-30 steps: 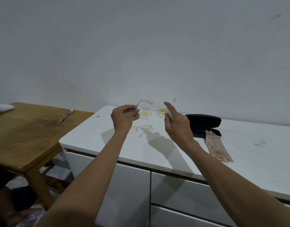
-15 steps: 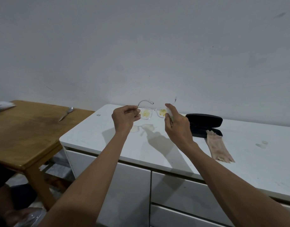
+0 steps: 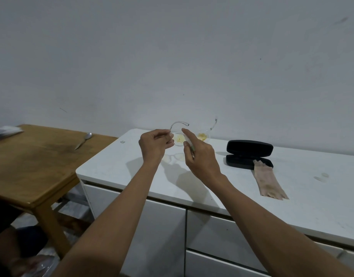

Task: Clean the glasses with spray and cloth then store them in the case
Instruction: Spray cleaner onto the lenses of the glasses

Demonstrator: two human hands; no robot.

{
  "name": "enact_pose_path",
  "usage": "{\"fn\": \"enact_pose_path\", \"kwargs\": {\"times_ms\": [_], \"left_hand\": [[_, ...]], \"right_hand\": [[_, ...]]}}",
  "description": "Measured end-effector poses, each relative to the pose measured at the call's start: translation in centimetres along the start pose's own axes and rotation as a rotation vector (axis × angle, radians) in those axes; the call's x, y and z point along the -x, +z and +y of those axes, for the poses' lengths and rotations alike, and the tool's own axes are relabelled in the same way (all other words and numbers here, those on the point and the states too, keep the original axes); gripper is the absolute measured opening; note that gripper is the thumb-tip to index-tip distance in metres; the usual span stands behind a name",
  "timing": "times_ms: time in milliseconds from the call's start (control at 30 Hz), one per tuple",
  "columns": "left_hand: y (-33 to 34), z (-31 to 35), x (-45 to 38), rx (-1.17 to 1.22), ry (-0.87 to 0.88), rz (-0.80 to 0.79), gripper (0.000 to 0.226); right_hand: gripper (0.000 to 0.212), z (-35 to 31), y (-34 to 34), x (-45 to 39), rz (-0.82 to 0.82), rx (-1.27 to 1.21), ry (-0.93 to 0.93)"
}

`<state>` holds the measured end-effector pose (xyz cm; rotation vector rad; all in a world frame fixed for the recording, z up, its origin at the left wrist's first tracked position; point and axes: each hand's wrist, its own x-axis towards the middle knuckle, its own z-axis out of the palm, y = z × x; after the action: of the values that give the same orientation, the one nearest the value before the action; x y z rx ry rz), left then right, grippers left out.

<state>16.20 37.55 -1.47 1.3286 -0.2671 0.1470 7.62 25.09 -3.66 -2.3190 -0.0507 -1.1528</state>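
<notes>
Over a white bench [image 3: 192, 182] with drawers below, the head view is looking forward and down at two bare forearms reaching out from the lower edge. Behind the bench a plain pale wall is filling the upper half of the view, lightly scuffed. To the left a wooden table [image 3: 32, 166] is standing close beside the bench, carrying a spoon [image 3: 83, 140] and, at the far left, a pale packet [image 3: 4, 131] cut off by the frame.

The left hand [image 3: 155, 145] is pinching one temple of the clear glasses [image 3: 181, 136] between thumb and fingers, holding them above the bench near the wall. The lenses are showing yellowish smears. The right hand [image 3: 200, 154] is closing its grip on a small slim object, presumably the spray, with the forefinger stretched over the top; the object is mostly hidden by the fingers and hard to make out.

Right of the hands, an open black case [image 3: 249, 153] is lying on the bench, with a beige cloth [image 3: 267, 179] touching its front edge. The far temple of the glasses is barely visible against the wall.
</notes>
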Motion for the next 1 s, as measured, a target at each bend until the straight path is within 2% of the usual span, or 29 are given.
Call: {"fn": "enact_pose_path", "kwargs": {"times_ms": [600, 800, 900, 1000], "left_hand": [[-0.4, 0.4, 0.2, -0.008, -0.008, 0.001, 0.019], [-0.6, 0.1, 0.0, -0.014, -0.008, 0.012, 0.018], [-0.6, 0.1, -0.2, 0.000, -0.010, 0.020, 0.018], [-0.6, 0.3, -0.5, 0.020, -0.005, 0.017, 0.019]], "right_hand": [[0.030, -0.2, 0.5, -0.3, -0.014, 0.035, 0.068], [0.045, 0.2, -0.1, 0.1, 0.008, 0.012, 0.131], [0.056, 0.9, -1.1, 0.4, 0.058, 0.050, 0.122], [0.058, 1.9, -2.1, 0.7, 0.122, 0.058, 0.148]]}}
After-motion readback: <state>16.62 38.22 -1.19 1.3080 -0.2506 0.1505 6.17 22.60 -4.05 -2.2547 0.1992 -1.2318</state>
